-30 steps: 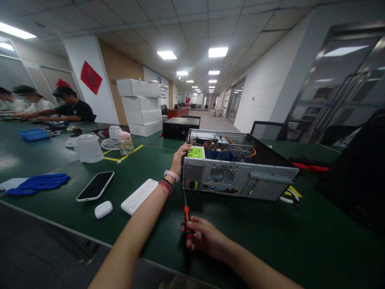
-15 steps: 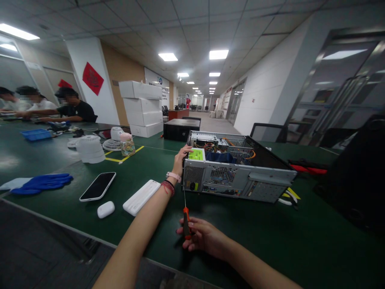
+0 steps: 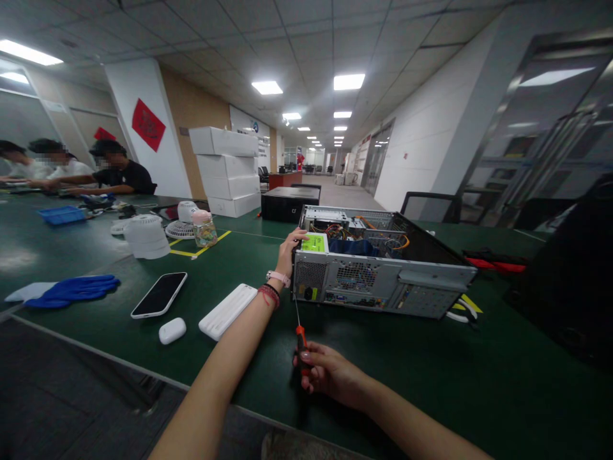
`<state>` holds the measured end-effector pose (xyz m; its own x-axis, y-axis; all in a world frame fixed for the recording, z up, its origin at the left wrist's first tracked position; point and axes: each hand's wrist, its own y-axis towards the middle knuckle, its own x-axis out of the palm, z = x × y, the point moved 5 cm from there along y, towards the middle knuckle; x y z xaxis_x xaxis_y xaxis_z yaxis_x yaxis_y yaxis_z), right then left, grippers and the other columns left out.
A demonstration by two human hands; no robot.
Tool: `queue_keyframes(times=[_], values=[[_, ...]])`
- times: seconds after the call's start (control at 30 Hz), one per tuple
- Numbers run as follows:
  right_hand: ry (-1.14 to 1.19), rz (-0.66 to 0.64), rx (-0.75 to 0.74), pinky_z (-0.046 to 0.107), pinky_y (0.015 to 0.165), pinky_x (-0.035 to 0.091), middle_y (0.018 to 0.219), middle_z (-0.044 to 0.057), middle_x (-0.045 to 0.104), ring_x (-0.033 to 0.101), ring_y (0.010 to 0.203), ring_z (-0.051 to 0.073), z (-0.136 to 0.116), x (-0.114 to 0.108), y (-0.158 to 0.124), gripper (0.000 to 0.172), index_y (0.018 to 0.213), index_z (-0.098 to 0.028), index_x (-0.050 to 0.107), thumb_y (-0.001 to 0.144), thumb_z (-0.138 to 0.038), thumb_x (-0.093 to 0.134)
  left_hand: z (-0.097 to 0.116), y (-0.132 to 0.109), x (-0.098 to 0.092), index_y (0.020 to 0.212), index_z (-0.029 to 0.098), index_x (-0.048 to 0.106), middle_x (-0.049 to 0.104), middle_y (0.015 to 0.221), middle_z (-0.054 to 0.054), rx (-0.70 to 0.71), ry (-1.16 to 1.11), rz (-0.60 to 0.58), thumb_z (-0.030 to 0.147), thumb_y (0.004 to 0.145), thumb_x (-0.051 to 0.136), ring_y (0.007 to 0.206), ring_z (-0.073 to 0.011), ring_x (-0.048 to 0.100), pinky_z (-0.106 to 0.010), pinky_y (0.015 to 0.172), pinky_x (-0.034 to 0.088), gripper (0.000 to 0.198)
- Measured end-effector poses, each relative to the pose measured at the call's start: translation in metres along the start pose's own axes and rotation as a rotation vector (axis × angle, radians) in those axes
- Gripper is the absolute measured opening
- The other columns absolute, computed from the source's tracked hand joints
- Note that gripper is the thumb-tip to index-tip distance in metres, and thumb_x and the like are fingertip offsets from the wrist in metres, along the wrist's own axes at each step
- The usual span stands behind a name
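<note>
An opened desktop computer case (image 3: 368,284) lies on its side on the green table, its grey perforated back panel facing me. My left hand (image 3: 288,252) grips the case's left corner, fingers over the top edge beside the power supply with its yellow-green label (image 3: 314,242). My right hand (image 3: 328,374) is closed around the red-and-black handle of a screwdriver (image 3: 302,348). Its thin shaft points up at the lower left corner of the back panel, near the power socket (image 3: 309,293). Whether the tip touches a screw is too small to tell.
Left of my arm lie a white power bank (image 3: 228,312), an earbud case (image 3: 172,331), a phone (image 3: 159,295) and blue gloves (image 3: 71,291). Behind are small white fans (image 3: 146,236), a jar (image 3: 204,231) and stacked white boxes (image 3: 227,169). White-handled pliers (image 3: 463,313) lie right of the case.
My right hand and the screwdriver handle have shifted slightly right, and the fingers now wrap closer round it. My left hand stays on the case corner. The whole view has shifted slightly.
</note>
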<state>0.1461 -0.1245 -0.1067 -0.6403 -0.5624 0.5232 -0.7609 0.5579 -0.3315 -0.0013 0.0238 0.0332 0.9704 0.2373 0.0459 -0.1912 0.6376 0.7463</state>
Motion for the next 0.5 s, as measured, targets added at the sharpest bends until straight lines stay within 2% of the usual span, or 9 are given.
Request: queue_keyframes(times=[0.5], values=[[0.018, -0.085, 0.022, 0.023, 0.057, 0.045, 0.095, 0.005, 0.064, 0.066, 0.064, 0.013, -0.0041, 0.0075, -0.0058, 0.048, 0.108, -0.017, 0.048, 0.068, -0.033, 0.07, 0.0042, -0.0014, 0.0017, 0.076, 0.016, 0.062, 0.064, 0.112, -0.007, -0.038, 0.003, 0.0, 0.02, 0.079, 0.034, 0.124, -0.0219, 0.046, -0.038, 0.11, 0.028, 0.028]])
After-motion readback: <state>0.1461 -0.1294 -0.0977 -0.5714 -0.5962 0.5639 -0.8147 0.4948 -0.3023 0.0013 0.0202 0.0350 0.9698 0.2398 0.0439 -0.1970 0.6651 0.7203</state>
